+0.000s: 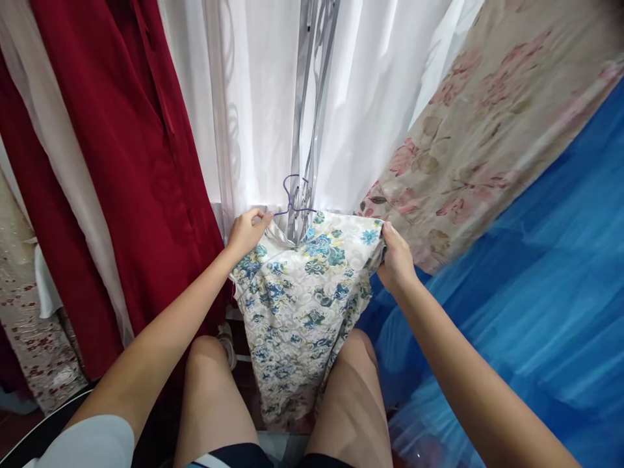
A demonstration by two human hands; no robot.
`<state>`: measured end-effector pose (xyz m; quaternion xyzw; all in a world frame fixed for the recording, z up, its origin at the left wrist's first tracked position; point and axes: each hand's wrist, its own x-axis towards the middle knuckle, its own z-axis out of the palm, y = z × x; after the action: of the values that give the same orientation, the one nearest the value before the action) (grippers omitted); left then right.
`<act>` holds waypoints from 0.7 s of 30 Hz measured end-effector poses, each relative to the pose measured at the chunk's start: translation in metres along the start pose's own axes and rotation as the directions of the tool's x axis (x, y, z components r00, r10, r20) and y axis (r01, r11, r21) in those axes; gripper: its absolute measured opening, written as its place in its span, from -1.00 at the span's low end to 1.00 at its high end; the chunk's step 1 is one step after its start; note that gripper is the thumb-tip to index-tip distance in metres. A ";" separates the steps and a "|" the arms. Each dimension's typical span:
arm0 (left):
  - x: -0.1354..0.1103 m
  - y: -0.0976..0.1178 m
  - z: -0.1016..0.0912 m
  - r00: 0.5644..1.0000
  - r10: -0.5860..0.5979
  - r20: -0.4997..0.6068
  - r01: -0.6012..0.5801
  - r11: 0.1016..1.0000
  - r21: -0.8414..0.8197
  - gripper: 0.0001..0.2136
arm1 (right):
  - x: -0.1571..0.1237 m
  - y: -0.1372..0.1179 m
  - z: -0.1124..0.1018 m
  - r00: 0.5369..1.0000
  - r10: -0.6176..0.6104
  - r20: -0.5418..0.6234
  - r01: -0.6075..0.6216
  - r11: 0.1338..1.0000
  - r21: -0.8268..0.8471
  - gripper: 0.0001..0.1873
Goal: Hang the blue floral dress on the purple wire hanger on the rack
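Note:
A white dress (297,312) with blue, green and yellow flowers hangs between my knees, its lower part reaching down towards the floor. A thin purple hanger (291,207) sits in its neckline, the hook pointing up and away from me. My left hand (249,231) pinches the hanger's end and the dress's left shoulder. At the other shoulder, my right hand (396,255) grips the fabric edge, thumb on top and fingers mostly hidden behind it.
Dark red cloth (141,156) hangs at the left, with white curtains (258,97) straight ahead. Grey ribbons (314,78) dangle in the middle. On the right hang a beige fabric with pink flowers (468,130) and blue tulle (526,279).

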<state>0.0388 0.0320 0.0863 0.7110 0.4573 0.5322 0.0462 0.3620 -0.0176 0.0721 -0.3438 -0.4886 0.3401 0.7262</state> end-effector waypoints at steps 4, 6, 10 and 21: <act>-0.006 -0.014 -0.009 0.998 0.011 -0.056 -0.008 0.999 0.054 -0.61 | -0.015 -0.021 0.031 0.990 -0.051 0.133 0.059 0.996 -0.060 -0.50; -0.013 -0.027 -0.010 0.991 -0.096 -0.098 0.088 0.993 -0.081 -0.57 | -0.048 -0.037 0.047 0.931 -0.116 0.346 0.164 0.980 -0.113 -0.53; -0.028 -0.047 -0.003 0.930 -0.323 -0.176 0.263 0.919 -0.295 -0.45 | -0.122 -0.063 0.062 0.392 0.063 0.918 0.319 0.926 -0.200 -0.35; -0.062 0.062 0.040 0.813 -0.023 0.581 0.558 0.312 -0.769 -0.45 | -0.104 0.021 0.044 0.601 -0.129 0.789 0.764 0.385 -0.519 0.32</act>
<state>0.1077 -0.0303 0.0593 0.5663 0.1802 0.4857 0.6410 0.2869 -0.0857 0.0173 -0.3455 -0.8774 -0.0683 0.3257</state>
